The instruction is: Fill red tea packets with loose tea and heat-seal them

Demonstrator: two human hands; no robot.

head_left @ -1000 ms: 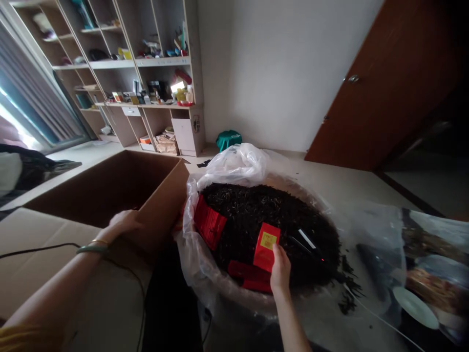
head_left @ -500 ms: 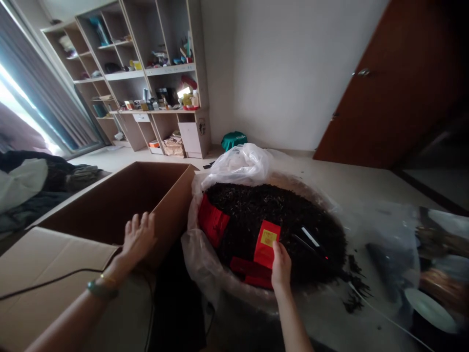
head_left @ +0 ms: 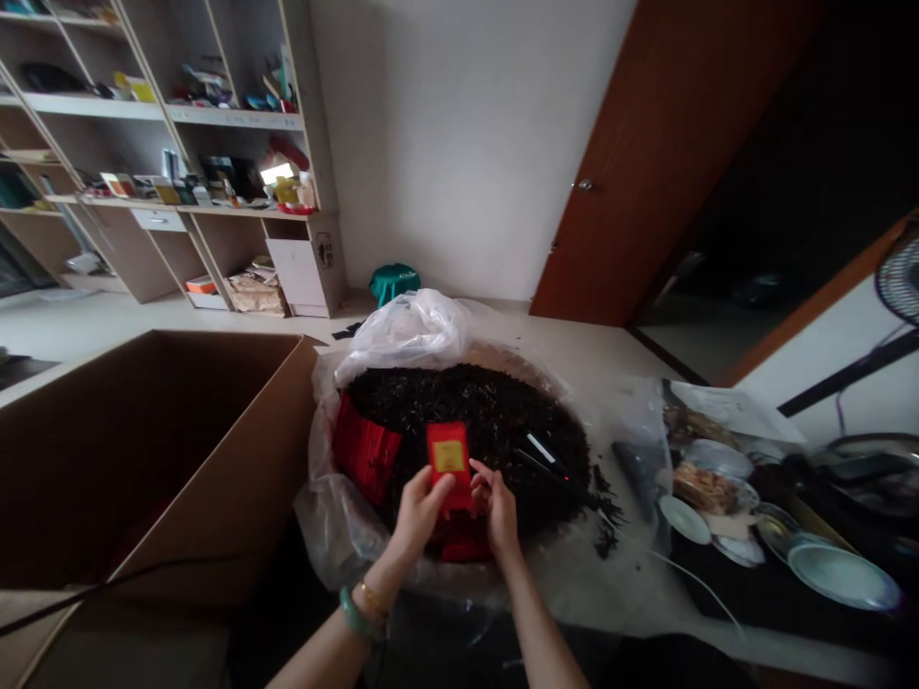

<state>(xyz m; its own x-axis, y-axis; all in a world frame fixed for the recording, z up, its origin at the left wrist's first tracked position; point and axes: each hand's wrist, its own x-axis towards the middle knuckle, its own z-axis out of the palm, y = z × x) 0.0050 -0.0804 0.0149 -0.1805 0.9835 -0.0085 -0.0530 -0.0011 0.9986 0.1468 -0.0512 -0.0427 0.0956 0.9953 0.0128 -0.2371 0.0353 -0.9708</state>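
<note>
Both my hands hold one small red packet with a yellow label (head_left: 448, 462) upright over a wide basket lined with clear plastic (head_left: 337, 531) and heaped with dark loose tea leaves (head_left: 474, 421). My left hand (head_left: 422, 505), with a green bangle on its wrist, grips the packet's lower left. My right hand (head_left: 495, 507) pinches its lower right edge. More red packets lie below my hands (head_left: 459, 547), and a stack of them (head_left: 365, 450) stands at the basket's left side. A dark tool with a pale stripe (head_left: 542, 455) rests on the leaves.
A large open cardboard box (head_left: 165, 459) stands left of the basket, a black cable (head_left: 107, 586) across its flap. Plates and dishes (head_left: 718, 507) crowd the surface at right. Shelving (head_left: 179, 163), a brown door (head_left: 646, 163) and a fan (head_left: 897, 282) stand behind.
My left hand left the cardboard box's edge and came over to grip the red packet beside my right hand. The view swung to the right.
</note>
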